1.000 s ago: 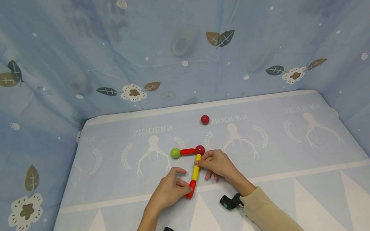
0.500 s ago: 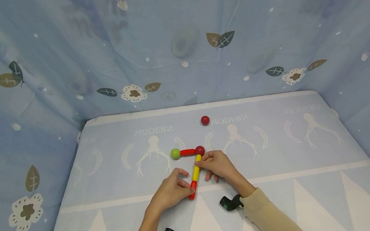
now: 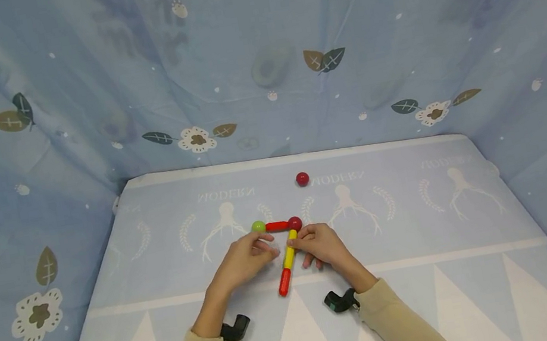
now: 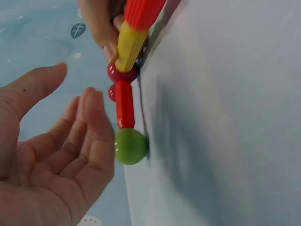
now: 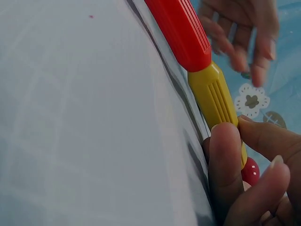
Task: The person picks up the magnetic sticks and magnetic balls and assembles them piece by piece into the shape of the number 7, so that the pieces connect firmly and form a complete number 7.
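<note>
My right hand (image 3: 322, 243) pinches a yellow rod (image 5: 214, 94) between thumb and fingers. The rod's far end meets a dark red ball (image 3: 295, 223), and its near end meets a red rod (image 3: 284, 282) in line with it. From that ball a second red rod (image 4: 124, 104) runs left to a green ball (image 4: 130, 146). My left hand (image 3: 246, 258) holds nothing; its thumb and fingers are apart, just in front of the green ball in the head view. In the left wrist view its palm (image 4: 51, 188) shows beside the green ball.
Another red ball (image 3: 302, 179) lies alone farther back on the patterned table cover (image 3: 420, 200). A blue printed curtain (image 3: 232, 51) rises behind the table and along both sides. Black wrist cameras (image 3: 236, 328) are worn on both forearms.
My left hand has let go of the near red rod and moved away toward the green ball. That rod has swung slightly right. My right hand keeps its pinch on the yellow rod.
</note>
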`<control>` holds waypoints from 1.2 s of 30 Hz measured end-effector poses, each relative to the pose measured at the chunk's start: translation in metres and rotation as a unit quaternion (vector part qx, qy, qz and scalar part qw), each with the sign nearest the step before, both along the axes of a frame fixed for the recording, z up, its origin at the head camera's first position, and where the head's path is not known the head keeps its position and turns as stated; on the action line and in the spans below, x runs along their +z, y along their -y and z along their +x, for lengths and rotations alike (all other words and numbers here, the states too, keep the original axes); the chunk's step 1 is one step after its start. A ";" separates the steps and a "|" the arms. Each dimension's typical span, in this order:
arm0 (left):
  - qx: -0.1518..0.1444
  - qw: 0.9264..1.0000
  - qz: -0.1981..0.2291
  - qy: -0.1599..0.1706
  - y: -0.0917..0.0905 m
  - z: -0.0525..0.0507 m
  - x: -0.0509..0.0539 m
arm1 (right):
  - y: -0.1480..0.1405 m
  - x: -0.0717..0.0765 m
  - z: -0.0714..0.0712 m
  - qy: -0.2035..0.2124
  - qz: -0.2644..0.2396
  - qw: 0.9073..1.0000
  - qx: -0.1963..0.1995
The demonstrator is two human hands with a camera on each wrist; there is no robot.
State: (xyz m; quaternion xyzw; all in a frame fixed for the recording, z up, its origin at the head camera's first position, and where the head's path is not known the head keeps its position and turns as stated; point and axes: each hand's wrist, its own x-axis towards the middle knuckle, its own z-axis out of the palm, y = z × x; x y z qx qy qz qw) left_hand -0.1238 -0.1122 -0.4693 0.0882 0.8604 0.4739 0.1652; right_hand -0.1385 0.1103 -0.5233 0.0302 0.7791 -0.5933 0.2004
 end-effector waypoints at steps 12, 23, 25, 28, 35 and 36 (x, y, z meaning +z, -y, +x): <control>0.007 0.993 0.007 -0.118 -0.023 -0.095 0.007 | -0.001 0.001 -0.001 -0.005 -0.007 1.000 0.009; -0.016 0.997 -0.010 -0.070 -0.062 -0.157 -0.008 | 0.000 0.002 -0.001 -0.002 0.001 1.000 0.003; -0.022 0.997 -0.031 -0.061 -0.067 -0.163 -0.013 | 0.000 0.003 -0.001 -0.003 0.001 1.000 0.003; -0.030 0.997 -0.054 -0.050 -0.073 -0.168 -0.018 | 0.001 0.003 -0.001 -0.006 0.001 1.000 0.005; -0.057 0.995 -0.067 -0.053 -0.084 -0.173 -0.025 | 0.001 0.004 0.000 -0.007 -0.003 1.000 0.006; -0.058 0.994 -0.072 -0.056 -0.085 -0.173 -0.025 | 0.000 0.004 0.000 -0.008 -0.003 1.000 0.006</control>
